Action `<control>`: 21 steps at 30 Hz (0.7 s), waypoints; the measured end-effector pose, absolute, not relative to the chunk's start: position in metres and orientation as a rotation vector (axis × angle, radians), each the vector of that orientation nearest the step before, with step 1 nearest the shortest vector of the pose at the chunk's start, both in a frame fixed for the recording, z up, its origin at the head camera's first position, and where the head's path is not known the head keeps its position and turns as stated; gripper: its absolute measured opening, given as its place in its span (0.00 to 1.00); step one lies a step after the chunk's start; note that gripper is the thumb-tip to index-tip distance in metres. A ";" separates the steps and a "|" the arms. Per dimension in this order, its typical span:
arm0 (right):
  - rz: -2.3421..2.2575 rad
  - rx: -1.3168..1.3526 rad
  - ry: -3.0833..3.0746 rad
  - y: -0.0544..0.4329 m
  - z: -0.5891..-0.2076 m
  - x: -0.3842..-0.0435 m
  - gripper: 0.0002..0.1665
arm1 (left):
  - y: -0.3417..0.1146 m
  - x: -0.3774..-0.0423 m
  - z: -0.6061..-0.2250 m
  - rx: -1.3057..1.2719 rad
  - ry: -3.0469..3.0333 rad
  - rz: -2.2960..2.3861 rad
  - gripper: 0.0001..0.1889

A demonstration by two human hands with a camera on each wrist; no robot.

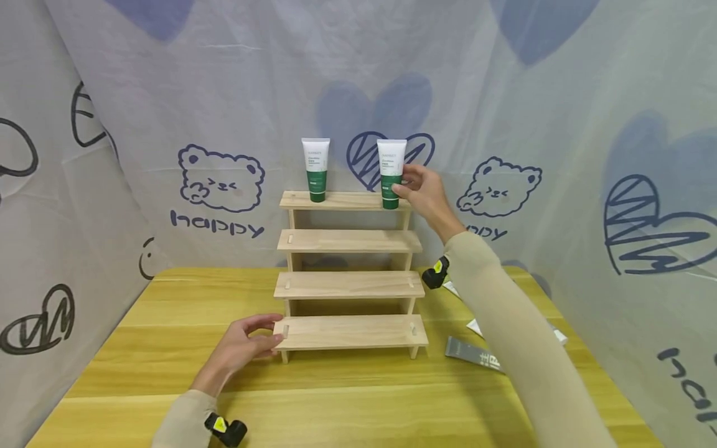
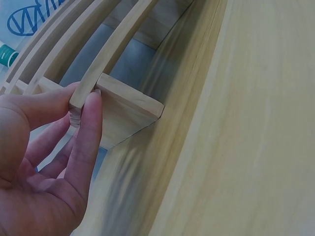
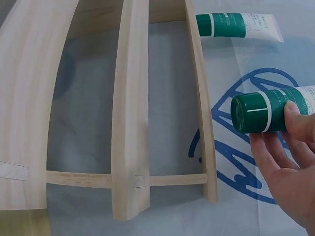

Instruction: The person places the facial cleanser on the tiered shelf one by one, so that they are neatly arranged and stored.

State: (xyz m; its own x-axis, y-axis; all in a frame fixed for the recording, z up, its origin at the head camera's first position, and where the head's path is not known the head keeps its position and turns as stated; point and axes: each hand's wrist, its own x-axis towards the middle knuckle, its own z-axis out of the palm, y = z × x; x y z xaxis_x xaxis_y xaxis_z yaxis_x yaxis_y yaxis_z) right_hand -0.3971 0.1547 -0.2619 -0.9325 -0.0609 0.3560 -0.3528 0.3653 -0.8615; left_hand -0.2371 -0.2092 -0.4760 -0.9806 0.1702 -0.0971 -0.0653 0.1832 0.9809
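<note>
Head view: I am seeing the right hand (image 1: 424, 190) reaching up to the top step of the wooden stepped rack (image 1: 348, 283), its fingers curling round the right tube (image 1: 391, 173), a white tube with a green lower part standing cap-down at the right end of that step. A second tube (image 1: 316, 168) of the same kind is standing upright at the left end of the same step, well apart from the first. The left hand (image 1: 244, 346) is gripping the left end of the lowest step, thumb on top. The rack is standing on the yellow wooden surface (image 1: 168, 348). To the right of the rack, a dark flat tube (image 1: 473, 353) is lying on the surface, partly behind the right sleeve; other pale items beside it are too hidden to name. A printed cloth backdrop (image 1: 218, 180) is hanging behind and around.

Left wrist view: the left hand (image 2: 47, 162) is pinching the end of the lowest step board, fingertips (image 2: 93, 101) pressing on the board edge. Grip clamped on the rack.

Right wrist view: the right hand (image 3: 288, 162) is holding the right tube (image 3: 268, 112) just above its green cap, beside the top step. Grip clamped on that tube. The second tube (image 3: 236, 25) is showing further along.
</note>
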 end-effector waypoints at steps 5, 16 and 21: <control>1.618 0.423 -2.323 0.146 -0.261 -0.405 0.27 | -0.208 -0.237 -0.475 0.106 2.266 1.896 0.30; 1.659 0.450 -2.283 0.128 -0.262 -0.418 0.27 | -0.208 -0.237 -0.476 0.077 2.271 1.907 0.29; 1.650 0.463 -2.286 0.121 -0.263 -0.424 0.26 | -0.208 -0.237 -0.477 0.090 2.285 1.897 0.29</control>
State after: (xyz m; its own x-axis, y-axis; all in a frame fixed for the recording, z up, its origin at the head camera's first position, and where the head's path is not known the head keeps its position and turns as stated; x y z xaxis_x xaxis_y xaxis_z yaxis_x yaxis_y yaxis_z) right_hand -0.4238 0.1212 -0.2626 -0.9083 -0.0916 0.4083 -0.4163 0.2951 -0.8600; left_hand -0.2371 -0.2083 -0.4772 -0.9838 0.1539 -0.0918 -0.0620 0.1887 0.9801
